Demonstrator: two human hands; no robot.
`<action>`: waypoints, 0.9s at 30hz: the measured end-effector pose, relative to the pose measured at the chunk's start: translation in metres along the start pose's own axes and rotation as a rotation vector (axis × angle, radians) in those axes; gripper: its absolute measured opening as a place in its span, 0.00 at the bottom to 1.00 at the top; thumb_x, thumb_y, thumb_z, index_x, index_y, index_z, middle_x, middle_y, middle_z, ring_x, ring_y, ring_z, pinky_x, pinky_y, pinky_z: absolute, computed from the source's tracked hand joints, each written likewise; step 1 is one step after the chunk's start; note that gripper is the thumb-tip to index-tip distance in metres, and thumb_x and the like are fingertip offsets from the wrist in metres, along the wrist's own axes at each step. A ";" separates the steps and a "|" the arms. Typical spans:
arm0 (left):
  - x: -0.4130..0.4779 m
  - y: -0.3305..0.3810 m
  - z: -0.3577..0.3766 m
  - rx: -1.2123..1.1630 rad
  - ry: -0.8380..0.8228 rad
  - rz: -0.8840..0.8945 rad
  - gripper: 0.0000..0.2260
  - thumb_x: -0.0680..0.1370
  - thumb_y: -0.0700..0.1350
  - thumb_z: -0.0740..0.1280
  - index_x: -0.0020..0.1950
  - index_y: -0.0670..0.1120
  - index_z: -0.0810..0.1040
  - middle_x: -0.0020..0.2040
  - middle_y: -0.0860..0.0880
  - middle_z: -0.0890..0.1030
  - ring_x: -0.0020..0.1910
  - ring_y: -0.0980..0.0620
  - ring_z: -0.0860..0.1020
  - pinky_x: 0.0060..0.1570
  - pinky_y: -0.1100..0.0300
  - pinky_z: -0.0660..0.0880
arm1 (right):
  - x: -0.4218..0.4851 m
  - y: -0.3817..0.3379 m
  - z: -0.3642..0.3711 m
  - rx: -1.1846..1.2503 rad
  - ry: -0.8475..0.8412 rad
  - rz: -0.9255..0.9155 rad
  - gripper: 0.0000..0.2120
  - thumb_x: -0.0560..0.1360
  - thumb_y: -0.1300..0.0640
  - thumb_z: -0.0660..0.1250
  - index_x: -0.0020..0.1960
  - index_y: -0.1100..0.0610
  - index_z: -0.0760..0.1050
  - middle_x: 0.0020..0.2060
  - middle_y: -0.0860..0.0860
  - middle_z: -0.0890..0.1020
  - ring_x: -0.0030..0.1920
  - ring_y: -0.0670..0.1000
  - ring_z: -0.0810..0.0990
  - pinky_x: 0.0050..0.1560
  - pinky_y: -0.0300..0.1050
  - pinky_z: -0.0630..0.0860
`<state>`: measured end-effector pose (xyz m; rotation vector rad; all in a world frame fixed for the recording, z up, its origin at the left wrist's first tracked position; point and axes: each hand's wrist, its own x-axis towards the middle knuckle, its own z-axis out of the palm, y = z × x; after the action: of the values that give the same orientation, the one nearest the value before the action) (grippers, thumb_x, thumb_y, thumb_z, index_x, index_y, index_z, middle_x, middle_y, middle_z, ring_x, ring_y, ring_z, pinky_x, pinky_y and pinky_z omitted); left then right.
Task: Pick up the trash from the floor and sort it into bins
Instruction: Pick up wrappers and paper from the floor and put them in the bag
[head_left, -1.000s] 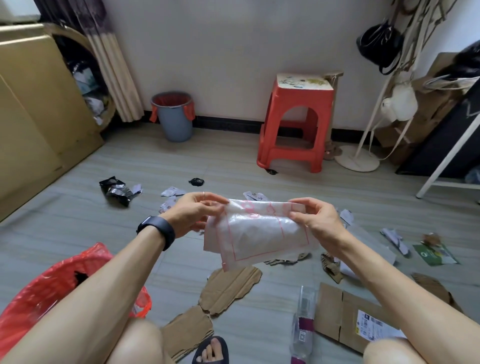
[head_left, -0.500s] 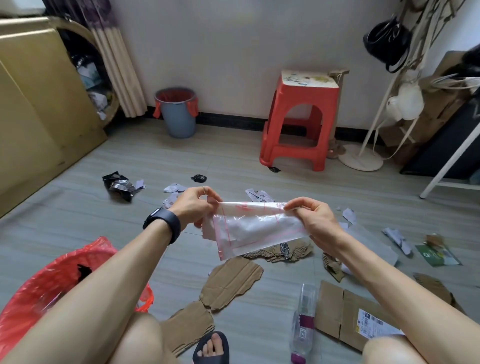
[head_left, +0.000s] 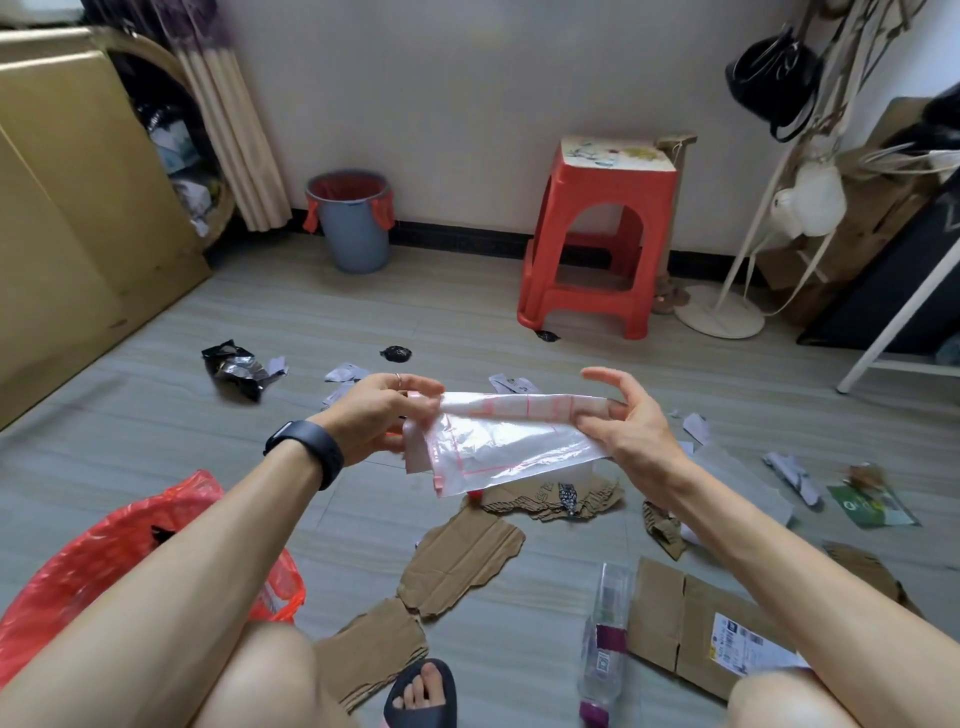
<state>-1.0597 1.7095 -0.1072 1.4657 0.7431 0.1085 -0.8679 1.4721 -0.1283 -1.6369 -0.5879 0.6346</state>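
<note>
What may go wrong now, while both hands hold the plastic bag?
The right hand seems to have a loose grip on the plastic bag, with one finger lifted: the bag may slip and hang from the left hand. The clear bottle lies close to the right knee: it may get kicked.

Hands: left hand (head_left: 379, 415) and right hand (head_left: 628, 426) each pinch an end of a clear, red-printed plastic bag (head_left: 509, 441), held stretched above the floor (head_left: 156, 415)
Litter: torn cardboard (head_left: 462, 556), a plastic bottle (head_left: 602, 644) lying flat, paper scraps (head_left: 343, 373), a black wrapper (head_left: 234, 369)
Bins: red bag (head_left: 104, 561) beside the left knee; grey bin (head_left: 353, 223) against the far wall
Furniture: red stool (head_left: 597, 234) by the same wall
</note>
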 end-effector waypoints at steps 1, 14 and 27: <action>0.001 -0.001 0.000 -0.003 0.014 0.012 0.11 0.76 0.36 0.71 0.58 0.46 0.79 0.50 0.43 0.79 0.44 0.46 0.79 0.48 0.48 0.75 | 0.001 0.000 0.000 0.026 -0.003 0.011 0.20 0.75 0.67 0.71 0.61 0.47 0.77 0.46 0.51 0.87 0.42 0.45 0.83 0.39 0.36 0.77; 0.003 -0.008 0.000 0.035 -0.003 -0.022 0.12 0.78 0.32 0.65 0.44 0.49 0.77 0.44 0.47 0.79 0.39 0.48 0.79 0.42 0.53 0.79 | 0.003 -0.006 0.002 0.121 -0.004 0.124 0.13 0.76 0.65 0.63 0.44 0.59 0.86 0.48 0.59 0.86 0.45 0.60 0.82 0.53 0.61 0.79; -0.001 0.000 -0.001 -0.116 -0.090 -0.066 0.09 0.76 0.37 0.70 0.55 0.43 0.78 0.44 0.46 0.81 0.37 0.48 0.83 0.37 0.56 0.82 | 0.006 0.002 0.000 0.156 0.004 0.126 0.15 0.73 0.72 0.71 0.55 0.57 0.82 0.52 0.64 0.82 0.45 0.58 0.85 0.47 0.49 0.84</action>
<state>-1.0610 1.7102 -0.1065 1.3255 0.6996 0.0344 -0.8635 1.4758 -0.1306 -1.5367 -0.4234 0.7505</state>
